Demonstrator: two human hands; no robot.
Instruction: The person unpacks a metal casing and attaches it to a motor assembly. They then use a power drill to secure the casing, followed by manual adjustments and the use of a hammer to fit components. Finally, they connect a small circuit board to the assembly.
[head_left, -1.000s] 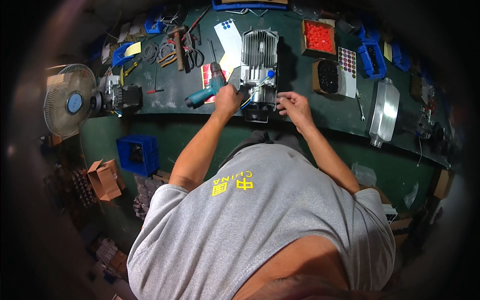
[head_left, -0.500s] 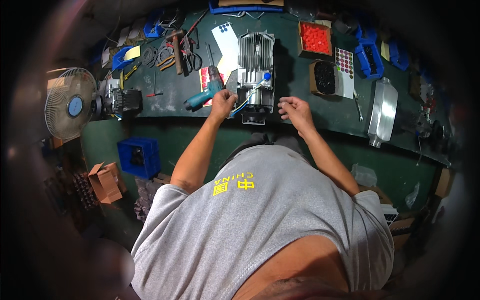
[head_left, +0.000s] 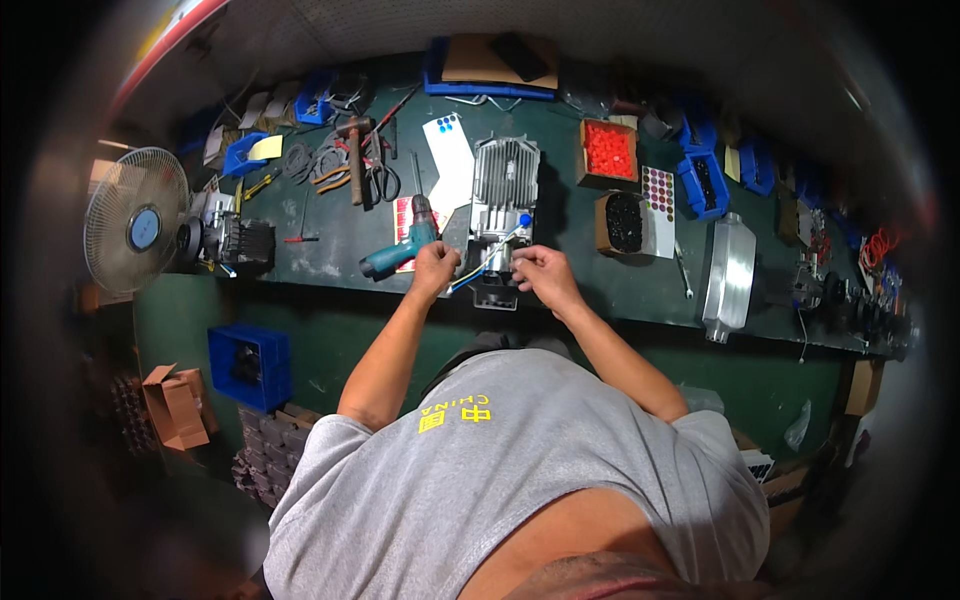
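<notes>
A silver finned motor unit (head_left: 505,178) lies on the bench in front of me, its open lower end toward my body. From it, a blue wire and a yellow-green wire (head_left: 492,262) run down to the left, past a blue round knob (head_left: 525,220). My left hand (head_left: 436,268) is closed in a pinch beside the wire ends; anything in its fingertips is too small to name. At the unit's lower right side, my right hand (head_left: 546,279) has its fingers curled together, their tips against or just over the housing. A teal cordless drill (head_left: 398,250) lies by my left hand.
Left of the drill are a hammer (head_left: 355,160), pliers (head_left: 333,178) and a fan (head_left: 140,220). To the right stand boxes of red caps (head_left: 609,150) and black parts (head_left: 624,222), a sticker sheet (head_left: 659,195), a wrench (head_left: 684,270) and a silver metal housing (head_left: 730,275).
My right hand has moved left, from beside the motor unit to its lower right side. My left hand stays near the wire ends. The whole view has shifted, showing more of the back wall.
</notes>
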